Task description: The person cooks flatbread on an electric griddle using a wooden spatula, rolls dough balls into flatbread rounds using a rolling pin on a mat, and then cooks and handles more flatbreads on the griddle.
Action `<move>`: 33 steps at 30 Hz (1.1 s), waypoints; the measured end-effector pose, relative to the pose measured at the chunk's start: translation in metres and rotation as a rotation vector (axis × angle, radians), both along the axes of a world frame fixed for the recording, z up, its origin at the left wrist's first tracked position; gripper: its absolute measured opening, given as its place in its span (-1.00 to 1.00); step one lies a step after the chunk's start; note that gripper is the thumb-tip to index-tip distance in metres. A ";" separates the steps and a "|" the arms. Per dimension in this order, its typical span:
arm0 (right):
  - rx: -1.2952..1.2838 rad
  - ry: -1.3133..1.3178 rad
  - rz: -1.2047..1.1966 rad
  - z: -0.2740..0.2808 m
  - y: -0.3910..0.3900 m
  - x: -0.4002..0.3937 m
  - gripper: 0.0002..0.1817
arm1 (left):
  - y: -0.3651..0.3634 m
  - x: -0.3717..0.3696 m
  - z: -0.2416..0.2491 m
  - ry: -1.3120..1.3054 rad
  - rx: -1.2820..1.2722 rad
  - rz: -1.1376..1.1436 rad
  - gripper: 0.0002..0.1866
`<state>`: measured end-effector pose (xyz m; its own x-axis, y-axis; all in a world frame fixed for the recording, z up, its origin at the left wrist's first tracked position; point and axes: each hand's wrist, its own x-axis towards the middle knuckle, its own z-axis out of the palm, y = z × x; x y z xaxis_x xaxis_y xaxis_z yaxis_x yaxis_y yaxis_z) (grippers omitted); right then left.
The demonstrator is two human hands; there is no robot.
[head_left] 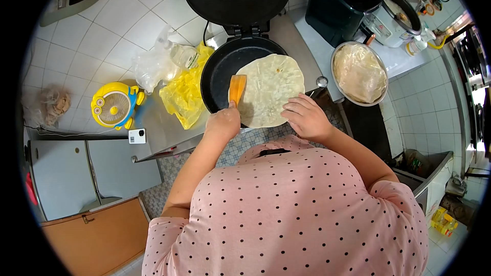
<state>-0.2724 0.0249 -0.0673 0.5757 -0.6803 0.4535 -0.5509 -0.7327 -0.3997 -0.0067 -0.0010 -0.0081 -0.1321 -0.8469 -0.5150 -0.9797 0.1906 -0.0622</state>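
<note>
Nearest was the dotted pink shirt (261,199); beyond, the flatbread (266,89) lay partly in the black pan (217,71), overhanging its right side. It seemed light, floppy and tearable, best taken by the edge with support beneath. It looked round, pale, faintly browned. Hands apart, the left hand (223,122) gripped an orange spatula (237,88) against it; the right hand (308,118) touched its edge, any pinch unclear
</note>
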 end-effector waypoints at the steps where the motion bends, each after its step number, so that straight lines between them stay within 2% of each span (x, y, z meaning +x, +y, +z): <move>1: 0.001 -0.001 0.000 0.000 0.000 0.000 -0.71 | 0.000 -0.003 0.006 -0.012 0.013 -0.003 -0.49; 26: -0.003 0.003 0.004 -0.001 0.001 -0.001 -0.73 | 0.003 0.000 -0.004 0.022 -0.044 0.012 -0.51; 29: -0.003 0.000 0.005 -0.003 0.001 0.000 -0.74 | -0.001 -0.007 0.010 -0.019 0.061 0.037 -0.46; 33: -0.005 -0.002 0.003 -0.003 0.001 0.000 -0.74 | -0.001 -0.006 0.009 -0.022 0.056 0.022 -0.46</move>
<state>-0.2729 0.0260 -0.0706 0.5769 -0.6760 0.4584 -0.5474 -0.7366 -0.3972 -0.0130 -0.0016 0.0007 -0.1021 -0.8195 -0.5640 -0.9822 0.1729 -0.0733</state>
